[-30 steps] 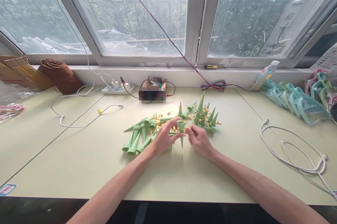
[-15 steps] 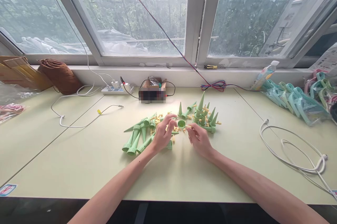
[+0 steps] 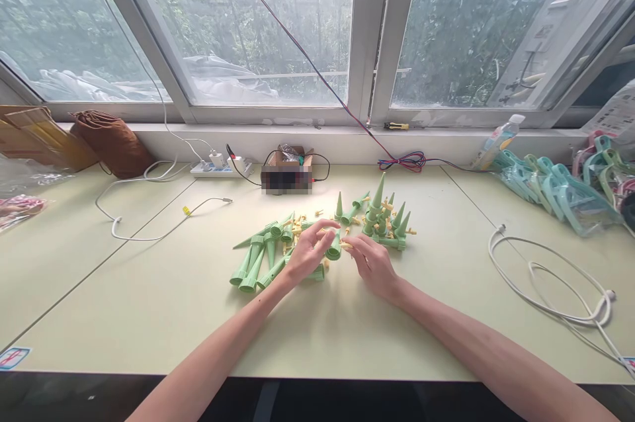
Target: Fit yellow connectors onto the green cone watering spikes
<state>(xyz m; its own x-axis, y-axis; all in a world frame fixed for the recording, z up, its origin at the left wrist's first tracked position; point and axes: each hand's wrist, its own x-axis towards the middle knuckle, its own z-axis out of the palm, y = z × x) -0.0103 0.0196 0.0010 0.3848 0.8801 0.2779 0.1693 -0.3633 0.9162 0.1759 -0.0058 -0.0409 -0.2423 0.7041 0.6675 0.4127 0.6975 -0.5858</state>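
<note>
My left hand [image 3: 311,251] is closed around a green plastic plant watering spike [image 3: 334,249], whose round open end points down toward me. Between the thumb and fingers of my right hand [image 3: 373,263] is a small yellow valve [image 3: 346,246], right beside the spike's wall; whether it sits in the spike's hole I cannot tell. Left of my hands lies a pile of green spikes [image 3: 253,264] without visible valves. To the right is a group of spikes [image 3: 378,207] with yellow valves sticking out, some pointing upward. Loose yellow valves [image 3: 297,223] lie partly hidden behind my left hand.
A white cable [image 3: 149,237] crosses the table on the left, and a coiled one [image 3: 546,276] lies on the right. Along the back are a power strip [image 3: 221,169], a small box [image 3: 288,174] and a bottle [image 3: 499,141]. Bagged teal clips [image 3: 560,190] are at far right.
The held spike has tipped and come slightly toward me and left, showing its side instead of its open end. My right hand has followed a little to the left with the yellow valve.
</note>
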